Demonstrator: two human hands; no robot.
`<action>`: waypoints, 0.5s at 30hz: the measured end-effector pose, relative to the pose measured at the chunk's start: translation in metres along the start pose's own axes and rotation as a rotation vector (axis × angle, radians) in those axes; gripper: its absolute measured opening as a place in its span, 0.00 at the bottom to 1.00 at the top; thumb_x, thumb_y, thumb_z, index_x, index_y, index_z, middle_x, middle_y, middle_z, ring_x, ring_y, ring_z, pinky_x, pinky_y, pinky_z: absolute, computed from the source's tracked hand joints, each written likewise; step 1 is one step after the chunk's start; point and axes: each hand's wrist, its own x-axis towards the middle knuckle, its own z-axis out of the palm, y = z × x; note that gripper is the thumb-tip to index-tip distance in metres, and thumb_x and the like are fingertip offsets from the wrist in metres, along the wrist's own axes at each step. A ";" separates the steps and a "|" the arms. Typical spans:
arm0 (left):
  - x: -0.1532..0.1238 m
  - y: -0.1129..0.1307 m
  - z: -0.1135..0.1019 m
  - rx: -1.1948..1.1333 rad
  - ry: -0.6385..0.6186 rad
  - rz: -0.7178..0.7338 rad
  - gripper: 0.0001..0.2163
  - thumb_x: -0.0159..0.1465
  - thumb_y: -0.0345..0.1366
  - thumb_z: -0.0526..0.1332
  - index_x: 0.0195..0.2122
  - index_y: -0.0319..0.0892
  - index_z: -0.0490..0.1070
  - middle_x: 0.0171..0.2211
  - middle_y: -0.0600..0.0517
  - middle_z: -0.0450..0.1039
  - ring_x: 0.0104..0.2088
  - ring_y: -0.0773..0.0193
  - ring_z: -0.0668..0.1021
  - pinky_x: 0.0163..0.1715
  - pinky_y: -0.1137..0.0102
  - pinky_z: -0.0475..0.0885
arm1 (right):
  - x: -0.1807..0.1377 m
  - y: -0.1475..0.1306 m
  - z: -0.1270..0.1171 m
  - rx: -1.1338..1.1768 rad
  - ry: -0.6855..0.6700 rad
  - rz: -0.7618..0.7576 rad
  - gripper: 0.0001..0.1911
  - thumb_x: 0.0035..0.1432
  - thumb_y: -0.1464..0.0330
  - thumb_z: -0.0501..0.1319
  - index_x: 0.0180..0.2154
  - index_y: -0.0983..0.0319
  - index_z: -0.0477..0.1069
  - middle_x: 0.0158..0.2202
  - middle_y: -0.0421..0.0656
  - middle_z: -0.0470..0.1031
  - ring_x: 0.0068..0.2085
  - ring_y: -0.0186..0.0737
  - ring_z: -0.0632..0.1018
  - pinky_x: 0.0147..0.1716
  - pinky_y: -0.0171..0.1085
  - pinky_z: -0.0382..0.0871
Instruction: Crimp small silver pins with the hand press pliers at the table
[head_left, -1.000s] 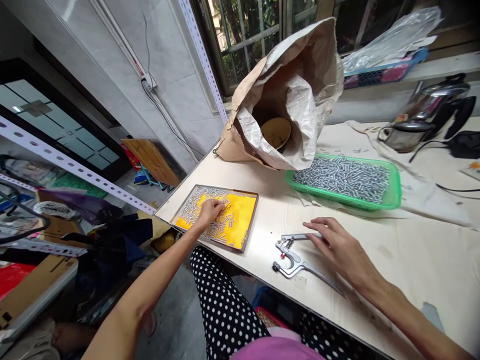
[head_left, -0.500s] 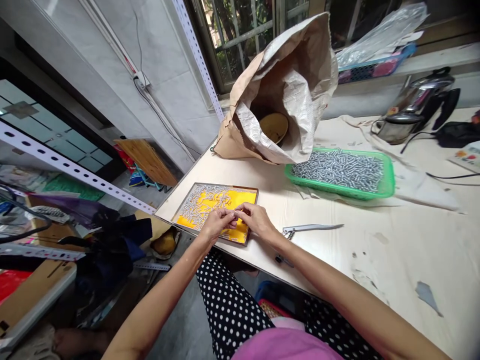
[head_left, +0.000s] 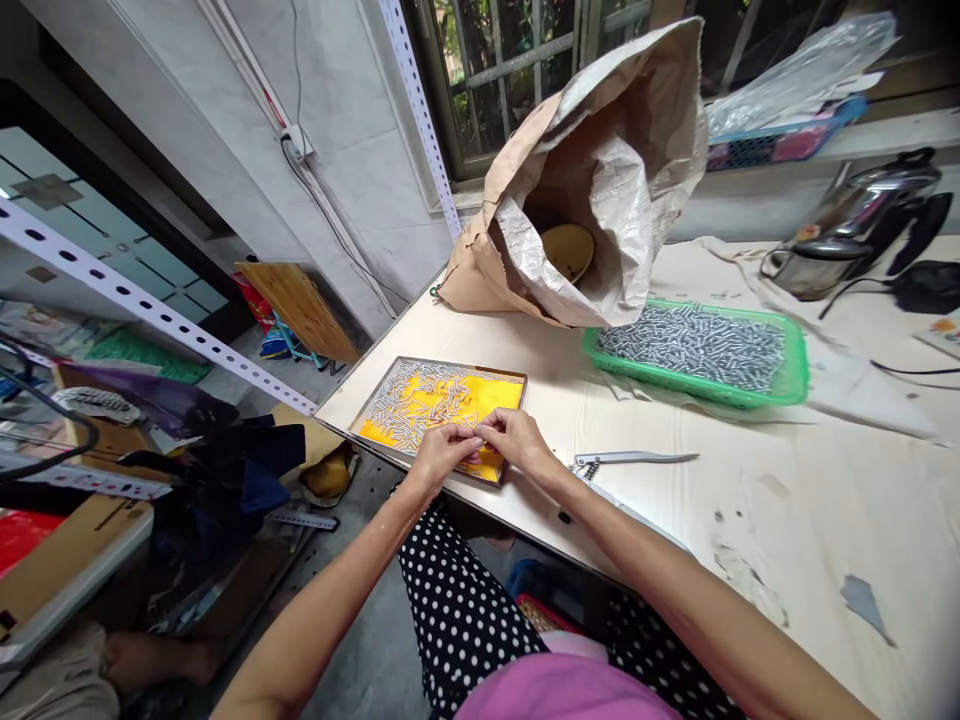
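My left hand point(head_left: 439, 450) and my right hand point(head_left: 517, 440) meet over the near edge of a shallow yellow tray point(head_left: 495, 398) that holds several small silver metal pins. The fingertips of both hands are pinched together, touching each other around something tiny that I cannot make out. Metal hand pliers point(head_left: 630, 460) lie on the table just right of my right wrist, untouched.
A green basket point(head_left: 795, 385) full of silver pins stands at the back right. A big open paper sack point(head_left: 600, 190) lies behind the tray. A metal kettle point(head_left: 847, 235) and black cables sit far right. The table edge runs close to my lap.
A second ago my left hand was picking in the tray and my right hand lay by the pliers. The right hand has moved left and joined the left over the tray's near edge.
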 end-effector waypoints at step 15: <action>0.000 0.007 -0.005 -0.235 -0.023 -0.187 0.11 0.50 0.27 0.75 0.31 0.32 0.75 0.23 0.53 0.75 0.22 0.72 0.76 0.28 0.76 0.77 | -0.002 -0.006 0.007 -0.011 0.072 0.025 0.05 0.51 0.70 0.60 0.24 0.61 0.71 0.22 0.38 0.74 0.25 0.34 0.75 0.25 0.32 0.65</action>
